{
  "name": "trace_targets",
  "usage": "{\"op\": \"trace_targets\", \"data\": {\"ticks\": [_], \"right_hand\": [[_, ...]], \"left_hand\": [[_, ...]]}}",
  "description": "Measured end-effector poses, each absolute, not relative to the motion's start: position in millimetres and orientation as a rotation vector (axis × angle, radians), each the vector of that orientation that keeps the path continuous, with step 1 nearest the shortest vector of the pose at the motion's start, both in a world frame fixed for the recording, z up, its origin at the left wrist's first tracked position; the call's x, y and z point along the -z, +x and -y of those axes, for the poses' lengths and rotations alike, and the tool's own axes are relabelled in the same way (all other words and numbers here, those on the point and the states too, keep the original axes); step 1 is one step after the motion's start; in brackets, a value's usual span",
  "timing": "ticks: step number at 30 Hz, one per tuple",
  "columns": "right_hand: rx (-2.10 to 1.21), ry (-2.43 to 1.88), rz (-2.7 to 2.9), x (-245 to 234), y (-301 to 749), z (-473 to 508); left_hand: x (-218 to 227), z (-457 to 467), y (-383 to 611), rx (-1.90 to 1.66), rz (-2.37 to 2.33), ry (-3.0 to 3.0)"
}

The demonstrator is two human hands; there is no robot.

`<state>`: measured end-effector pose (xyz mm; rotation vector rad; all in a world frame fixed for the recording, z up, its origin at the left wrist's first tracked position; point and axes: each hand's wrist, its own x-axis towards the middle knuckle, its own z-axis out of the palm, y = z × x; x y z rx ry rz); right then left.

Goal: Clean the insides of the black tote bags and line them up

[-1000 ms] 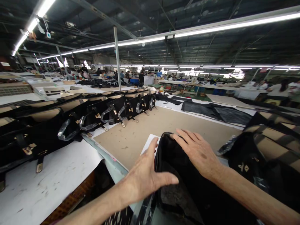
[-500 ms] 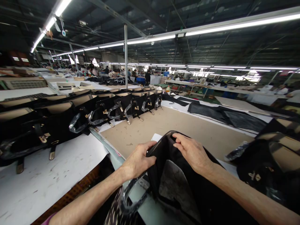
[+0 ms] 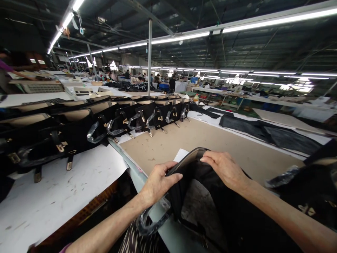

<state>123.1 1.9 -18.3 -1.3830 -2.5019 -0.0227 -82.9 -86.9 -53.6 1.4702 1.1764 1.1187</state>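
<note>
Here, the black bag point(image 3: 223, 214): open towards me at the near edge of the counter point(image 3: 171, 138); its lower part is too dark to read.
Wrapped handle point(image 3: 151, 230): hangs at the bag's left side, clear film around it; I take that part as done.
Left hand point(image 3: 160, 181): clamped on the near left stretch of rim point(image 3: 191, 153), thumb inside, fingers outside.
Right hand point(image 3: 226, 168): pinching the far end of the same rim, apart from my left.
Rim work: in progress, I judge; the edge bows upward between my hands, and I cannot tell how much of it is left.
Inside of the bag: mostly black and grey, a brownish band showing only by the rim.
White card point(image 3: 181, 154): just beyond the rim, partly hidden by it.
Other bag to my right point(image 3: 302, 196): black, with metal fittings; its stage is hard to judge.
Standing bags to my left point(image 3: 71, 128): crowded in rows, beige showing in their openings, handles wrapped, fittings on. They look further along, yet their tabs hang loose, so fastening seems undone.
Dark flat pieces point(image 3: 279, 137): laid out across the counter, perhaps not yet made up.
Far hall: people at other work surfaces, too small to follow.
</note>
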Motion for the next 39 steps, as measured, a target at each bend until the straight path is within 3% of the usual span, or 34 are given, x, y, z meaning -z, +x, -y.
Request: {"op": "trace_targets", "data": {"ticks": [8, 16, 28, 39], "right_hand": [[0.247, -1.544, 2.510, 15.4, 105.7, -0.4], [0.099, -1.534, 2.437, 13.9, 102.3, -7.5], [0.269, -1.542, 2.394, 16.3, 106.1, -4.7], [0.173, -1.420, 2.415, 14.8, 110.5, -5.7]], "left_hand": [[51.8, 96.5, -77.9, -1.167, -1.249, 1.579], [49.4, 100.0, -69.0, -1.216, -1.329, 1.595], [43.8, 100.1, -56.4, -1.216, -1.511, 1.853], [37.5, 99.9, -54.2, -1.122, -1.494, 1.874]]}}
